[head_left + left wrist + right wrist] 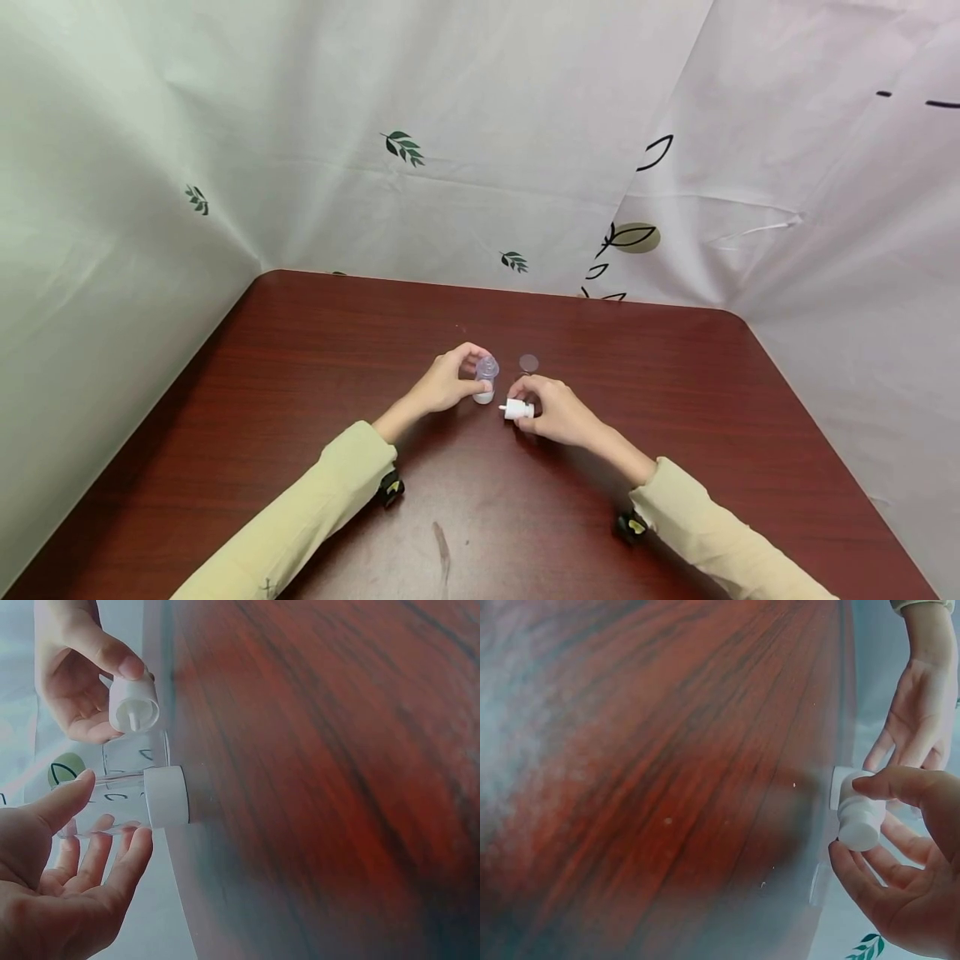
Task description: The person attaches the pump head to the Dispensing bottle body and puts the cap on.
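Note:
A clear bottle (487, 367) with a white base piece (166, 796) stands upright on the table, that white end down. My left hand (448, 382) holds it between thumb and fingers. To its right, my right hand (553, 408) pinches a small white cylindrical nozzle piece (517, 409) with a thin tip pointing left toward the bottle. In the left wrist view the hollow end of the nozzle piece (135, 706) shows, with a thin stem inside. The right wrist view shows its rounded white end (859, 831) between thumb and fingers.
A clear round container (528, 363) stands just behind the right hand, partly hidden by it. The dark red wooden table (360, 325) has a smear (442, 550) near the front. Pale cloth (480, 208) with leaf prints hangs behind and at the sides.

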A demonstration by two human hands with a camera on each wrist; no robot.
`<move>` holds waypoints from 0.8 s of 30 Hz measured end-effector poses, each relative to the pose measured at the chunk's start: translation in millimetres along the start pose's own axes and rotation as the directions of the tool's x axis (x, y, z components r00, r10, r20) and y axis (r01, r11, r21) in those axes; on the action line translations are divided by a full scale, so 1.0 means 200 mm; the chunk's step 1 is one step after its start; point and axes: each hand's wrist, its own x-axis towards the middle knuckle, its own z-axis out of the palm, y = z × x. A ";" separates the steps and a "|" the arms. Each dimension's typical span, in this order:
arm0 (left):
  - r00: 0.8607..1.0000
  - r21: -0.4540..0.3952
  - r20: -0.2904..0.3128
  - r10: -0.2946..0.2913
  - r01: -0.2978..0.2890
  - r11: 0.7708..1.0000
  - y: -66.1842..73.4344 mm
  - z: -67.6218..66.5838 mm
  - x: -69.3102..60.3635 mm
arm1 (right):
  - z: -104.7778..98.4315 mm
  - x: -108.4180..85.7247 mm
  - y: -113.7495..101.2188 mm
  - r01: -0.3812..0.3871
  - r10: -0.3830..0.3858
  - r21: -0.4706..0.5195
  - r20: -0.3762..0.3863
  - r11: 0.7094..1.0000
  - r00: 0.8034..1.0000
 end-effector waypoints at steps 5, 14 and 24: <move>1.000 -0.002 -0.002 -0.001 0.001 1.000 0.00 0.00 0.00 | -0.01 0.00 -0.01 0.003 -0.003 -0.007 -0.017 1.000 1.000; 1.000 0.001 -0.001 -0.008 0.008 1.000 0.00 0.00 0.00 | 0.00 0.00 0.00 0.007 -0.007 -0.011 -0.041 1.000 0.999; 1.000 -0.001 0.000 -0.011 0.011 1.000 0.00 0.00 0.00 | 0.01 -0.01 -0.01 0.032 -0.032 -0.003 -0.079 0.999 0.996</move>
